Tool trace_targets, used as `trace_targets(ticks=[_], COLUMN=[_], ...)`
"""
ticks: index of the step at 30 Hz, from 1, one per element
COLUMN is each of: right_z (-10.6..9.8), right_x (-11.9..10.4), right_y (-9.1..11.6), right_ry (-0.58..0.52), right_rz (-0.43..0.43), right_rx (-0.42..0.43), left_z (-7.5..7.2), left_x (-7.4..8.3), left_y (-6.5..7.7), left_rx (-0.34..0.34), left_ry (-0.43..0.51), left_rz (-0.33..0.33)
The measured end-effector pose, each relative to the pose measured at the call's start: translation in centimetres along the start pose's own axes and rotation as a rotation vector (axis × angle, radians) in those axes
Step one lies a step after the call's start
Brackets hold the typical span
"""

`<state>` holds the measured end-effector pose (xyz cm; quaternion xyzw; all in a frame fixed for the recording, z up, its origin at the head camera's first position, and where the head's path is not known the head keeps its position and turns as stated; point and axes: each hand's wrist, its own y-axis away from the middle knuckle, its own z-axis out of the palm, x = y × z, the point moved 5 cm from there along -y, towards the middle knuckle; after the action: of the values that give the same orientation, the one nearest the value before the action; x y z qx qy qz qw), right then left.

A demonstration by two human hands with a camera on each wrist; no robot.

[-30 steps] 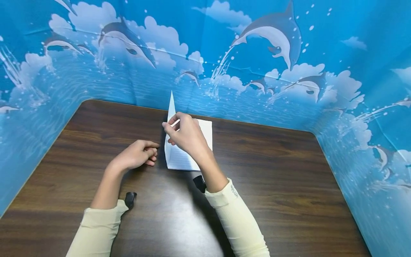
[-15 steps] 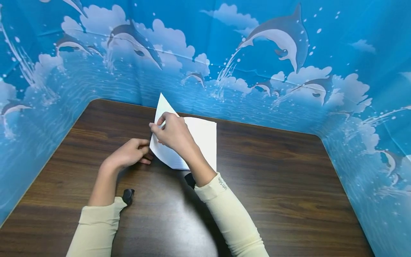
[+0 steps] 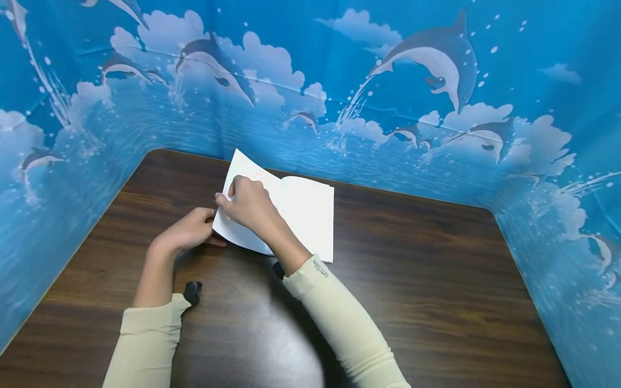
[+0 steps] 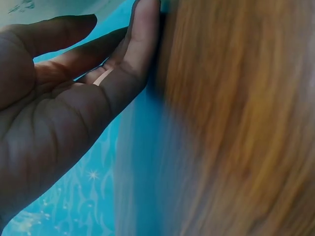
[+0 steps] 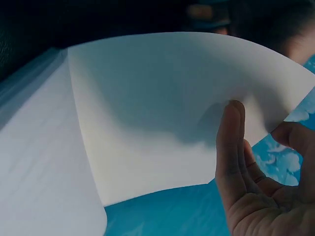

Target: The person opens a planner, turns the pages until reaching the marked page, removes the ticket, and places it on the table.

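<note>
The notebook (image 3: 309, 215) lies open, its left page (image 5: 147, 118) in the right hand's grip (image 3: 249, 203).

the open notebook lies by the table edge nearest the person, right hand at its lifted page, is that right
No, the head view shows the open notebook lying by the far edge of the table, near the backdrop; the right hand is at its lifted page.

A white-paged notebook (image 3: 308, 221) lies open near the far edge of the worktop (image 3: 427, 285), left of its middle; the right-hand pages rest low, the left leaf (image 3: 252, 171) curves upward.
</note>
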<state>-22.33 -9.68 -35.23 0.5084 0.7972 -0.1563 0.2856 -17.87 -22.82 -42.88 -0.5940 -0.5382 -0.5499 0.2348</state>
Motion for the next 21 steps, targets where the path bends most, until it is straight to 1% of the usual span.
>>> trace_targets(ticks=[4, 8, 12, 16, 18, 21], right_z=[1.1, 2.0, 2.8, 3.8, 4.6, 7.2], right_x=[-0.1, 0.0, 0.2, 0.4, 0.7, 2.3], right_y=[-0.6, -1.0, -1.2, -1.3, -1.6, -3.3], right_ry=[0.04, 0.076, 0.112, 0.122, 0.117, 0.119], right_rz=[0.009, 0.034, 0.067, 0.089, 0.103, 0.114], right_rx=[-0.008, -0.016, -0.024, -0.057, -0.086, -0.096], left_z=[-0.6, -1.2, -1.5, -1.7, -1.9, -2.1], left_x=[-0.5, -0.9, -0.9, -0.9, -1.0, -1.3], left_y=[0.4, 0.7, 0.9, 1.0, 1.2, 1.3], left_rx=[-0.007, -0.007, -0.006, 0.0, 0.004, 0.026], left_ry=[0.014, 0.037, 0.057, 0.031, 0.012, -0.004], left_rz=[0.001, -0.022, -0.039, -0.051, -0.062, -0.086])
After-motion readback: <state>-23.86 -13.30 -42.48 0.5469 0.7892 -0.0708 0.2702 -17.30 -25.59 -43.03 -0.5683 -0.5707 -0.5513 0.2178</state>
